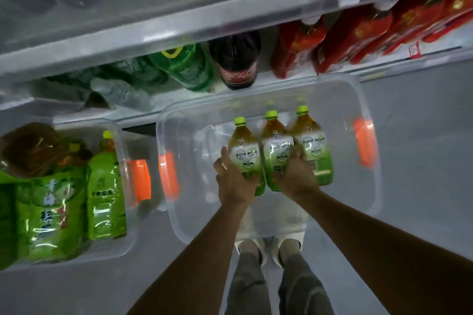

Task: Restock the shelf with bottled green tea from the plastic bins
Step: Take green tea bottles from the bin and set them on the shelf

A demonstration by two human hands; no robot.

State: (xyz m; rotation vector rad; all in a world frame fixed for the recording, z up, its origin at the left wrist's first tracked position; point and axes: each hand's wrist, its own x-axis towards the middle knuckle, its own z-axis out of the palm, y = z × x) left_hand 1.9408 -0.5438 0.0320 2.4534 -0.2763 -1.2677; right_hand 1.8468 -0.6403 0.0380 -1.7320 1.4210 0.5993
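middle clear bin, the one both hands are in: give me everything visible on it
The clear bin is a see-through plastic tub with rounded corners and an orange handle at each short end. It sits on the grey floor below the shelf, open-topped. Three green tea bottles lie side by side in its right half, caps toward the shelf; the left half holds nothing. The left hand grips the leftmost bottle, the right hand the middle one.

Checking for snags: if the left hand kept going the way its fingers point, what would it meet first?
The left hand already grips the leftmost tea bottle. Beyond it, probably the clear bin's far wall, then the shelf edge; depth is unclear.
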